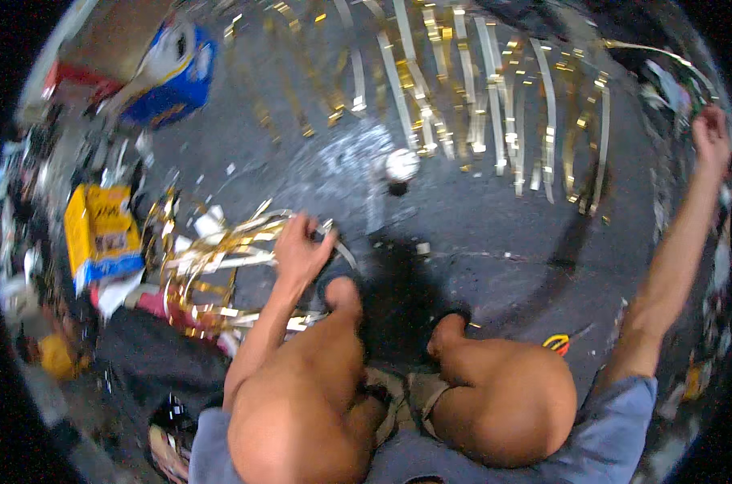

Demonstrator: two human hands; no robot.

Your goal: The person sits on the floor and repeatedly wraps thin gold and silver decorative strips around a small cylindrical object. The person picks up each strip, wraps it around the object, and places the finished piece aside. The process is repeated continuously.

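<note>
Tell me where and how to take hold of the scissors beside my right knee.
Grip the scissors by the yellow-and-red handles, probably best from above on the knee side. They appear to lie flat, with the handle end nearest your right knee and the thin blades pointing away to the right.

Left hand (pixel 303 246): lateral passage to the right is available over the dark floor (pixel 495 226), between the upper row of metallic strips (pixel 501 97) and the 2 feet (pixel 343 294). Obstacle in this corridor: the round silver object (pixel 402 164). Leftward, the heap of gold strips (pixel 221 262) and the yellow packet (pixel 104 230) obstruct. Right hand (pixel 711 139): inward passage lies below the row; the yellow-handled tool (pixel 556 343) lies near the right knee (pixel 535 391).
</note>
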